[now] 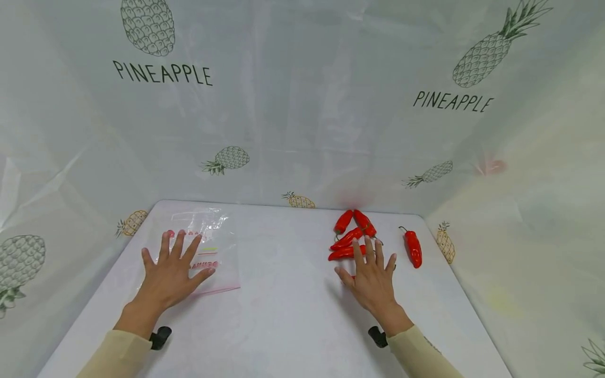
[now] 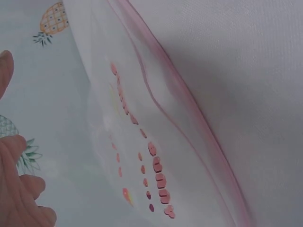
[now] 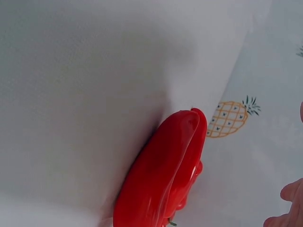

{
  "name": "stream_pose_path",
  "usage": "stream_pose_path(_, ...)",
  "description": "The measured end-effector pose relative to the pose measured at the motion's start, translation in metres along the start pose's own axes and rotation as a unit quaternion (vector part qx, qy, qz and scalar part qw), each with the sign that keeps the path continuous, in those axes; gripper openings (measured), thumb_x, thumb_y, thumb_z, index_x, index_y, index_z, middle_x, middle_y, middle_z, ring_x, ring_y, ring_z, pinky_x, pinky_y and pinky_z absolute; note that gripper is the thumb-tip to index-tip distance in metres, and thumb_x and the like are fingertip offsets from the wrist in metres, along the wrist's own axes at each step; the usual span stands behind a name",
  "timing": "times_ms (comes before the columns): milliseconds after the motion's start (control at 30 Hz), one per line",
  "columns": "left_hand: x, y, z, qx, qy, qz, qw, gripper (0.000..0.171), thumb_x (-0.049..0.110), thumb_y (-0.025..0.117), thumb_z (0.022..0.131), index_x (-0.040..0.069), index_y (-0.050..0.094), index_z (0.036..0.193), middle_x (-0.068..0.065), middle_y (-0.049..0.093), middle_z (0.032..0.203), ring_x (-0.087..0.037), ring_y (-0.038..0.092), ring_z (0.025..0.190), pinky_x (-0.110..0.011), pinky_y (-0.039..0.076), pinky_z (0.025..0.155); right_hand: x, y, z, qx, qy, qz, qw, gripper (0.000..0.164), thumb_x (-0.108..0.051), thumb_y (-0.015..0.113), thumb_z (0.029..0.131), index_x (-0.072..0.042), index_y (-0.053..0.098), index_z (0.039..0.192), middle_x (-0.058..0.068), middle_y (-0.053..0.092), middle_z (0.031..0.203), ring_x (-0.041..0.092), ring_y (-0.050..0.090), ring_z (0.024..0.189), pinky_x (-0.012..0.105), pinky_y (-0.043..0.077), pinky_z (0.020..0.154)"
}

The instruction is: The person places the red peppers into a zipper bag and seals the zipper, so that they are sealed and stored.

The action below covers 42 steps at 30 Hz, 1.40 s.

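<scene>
A person in pale tan sleeves [image 1: 420, 354] spreads 2 bare hands over a white table [image 1: 283, 304], backs facing up. The left hand [image 1: 170, 278], fingers straight and fanned, holds nothing and is poised over a clear plastic bag [image 1: 224, 270], which lies flat on the left side of the table. Pink lettering and a yellow-green stripe mark the bag, and a pink strip runs along its near edge; the left wrist view shows that strip up close, with fingertips to its left, apart from it. The right hand [image 1: 372, 283], likewise spread and holding nothing, is poised at the near side of a cluster of red peppers [image 1: 347, 253] right of the table's middle. Of these, 4 show plainly beyond the fingers: 2 slant together near the table's far edge, and 2 lie nearly sideways below them. More red peeks out beside the thumb. Another pepper [image 1: 413, 249], its dark stem curling away from the person, lies by itself to the right. In the right wrist view, fingertips appear at the right edge, clear of the peppers. Behind hangs a pale sheet [image 1: 302, 115] printed with pineapples, 2 of them captioned "PINEAPPLE."
</scene>
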State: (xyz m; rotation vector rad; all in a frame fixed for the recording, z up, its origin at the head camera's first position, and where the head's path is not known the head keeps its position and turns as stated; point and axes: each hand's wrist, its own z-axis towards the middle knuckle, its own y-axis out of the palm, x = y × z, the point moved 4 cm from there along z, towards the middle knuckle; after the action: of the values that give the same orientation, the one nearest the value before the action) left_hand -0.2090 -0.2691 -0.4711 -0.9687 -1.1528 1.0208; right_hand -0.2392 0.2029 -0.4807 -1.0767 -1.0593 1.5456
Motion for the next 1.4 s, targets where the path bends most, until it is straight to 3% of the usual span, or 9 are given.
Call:
stream_pose_path(200, -0.015, -0.001, -0.006, 0.0, -0.011, -0.008, 0.9999, 0.088, 0.067, 0.048, 0.104, 0.019, 0.016, 0.17, -0.03, 0.007, 0.173, -0.054, -0.011, 0.159, -0.091, -0.008, 0.11, -0.021, 0.003, 0.008, -0.019, 0.004, 0.035, 0.999, 0.095, -0.06, 0.066, 0.097, -0.014, 0.026, 0.168, 0.02, 0.018, 0.175, 0.047, 0.009, 0.161, 0.078, -0.001, 0.124)
stream_pose_path(333, -0.031, -0.001, -0.014, -0.008, -0.026, -0.013, 0.9996, 0.083, 0.062, 0.045, 0.107, 0.017, 0.016, 0.17, -0.029, 0.002, 0.174, -0.055, -0.014, 0.158, -0.09, -0.01, 0.11, -0.043, 0.01, 0.013, -0.022, -0.014, 0.048, 0.999, 0.092, -0.06, 0.064, 0.098, -0.014, 0.026, 0.168, 0.019, 0.02, 0.175, 0.046, 0.012, 0.162, 0.076, 0.005, 0.126)
stream_pose_path(600, -0.072, 0.0, -0.032, -0.049, -0.054, -0.015, 0.9972, 0.075, 0.048, 0.048, 0.109, 0.006, 0.022, 0.166, -0.037, 0.002, 0.169, -0.059, -0.009, 0.155, -0.09, -0.002, 0.111, -0.102, 0.034, 0.019, -0.046, -0.103, 0.034, 0.993, 0.086, -0.062, 0.054, 0.103, -0.015, 0.026, 0.169, 0.015, 0.022, 0.175, 0.041, 0.014, 0.163, 0.07, 0.016, 0.128)
stream_pose_path(900, -0.102, 0.018, -0.044, -0.123, -0.05, -0.02, 0.9909, 0.07, 0.032, 0.055, 0.108, -0.001, 0.026, 0.161, -0.044, 0.013, 0.163, -0.064, 0.006, 0.152, -0.088, 0.009, 0.112, -0.178, 0.056, 0.011, -0.093, -0.206, -0.001, 0.974, 0.08, -0.064, 0.048, 0.106, -0.018, 0.029, 0.168, 0.011, 0.025, 0.175, 0.036, 0.02, 0.163, 0.065, 0.026, 0.127)
stream_pose_path(1033, -0.099, 0.027, -0.045, -0.137, -0.039, -0.024, 0.9895, 0.072, 0.033, 0.063, 0.104, -0.005, 0.033, 0.158, -0.045, 0.018, 0.161, -0.065, 0.013, 0.15, -0.088, 0.013, 0.111, -0.2, 0.066, 0.004, -0.116, -0.244, -0.011, 0.963, 0.078, -0.065, 0.046, 0.106, -0.02, 0.03, 0.168, 0.008, 0.024, 0.175, 0.034, 0.019, 0.163, 0.063, 0.027, 0.127)
stream_pose_path(1167, -0.08, 0.034, -0.043, -0.124, -0.012, -0.004, 0.9922, 0.074, 0.036, 0.07, 0.099, -0.006, 0.043, 0.154, -0.044, 0.026, 0.16, -0.065, 0.022, 0.147, -0.088, 0.019, 0.11, -0.211, 0.073, -0.002, -0.145, -0.269, -0.024, 0.952, 0.076, -0.065, 0.045, 0.106, -0.022, 0.03, 0.168, 0.005, 0.023, 0.176, 0.029, 0.017, 0.164, 0.061, 0.027, 0.128)
stream_pose_path(1400, -0.039, 0.043, -0.038, -0.115, -0.008, -0.007, 0.9933, 0.085, 0.045, 0.075, 0.093, -0.007, 0.045, 0.154, -0.04, 0.027, 0.163, -0.061, 0.021, 0.151, -0.083, 0.018, 0.116, -0.198, 0.079, -0.01, -0.195, -0.295, -0.032, 0.935, 0.074, -0.065, 0.041, 0.108, -0.021, 0.033, 0.167, 0.001, 0.027, 0.175, 0.025, 0.022, 0.163, 0.062, 0.027, 0.128)
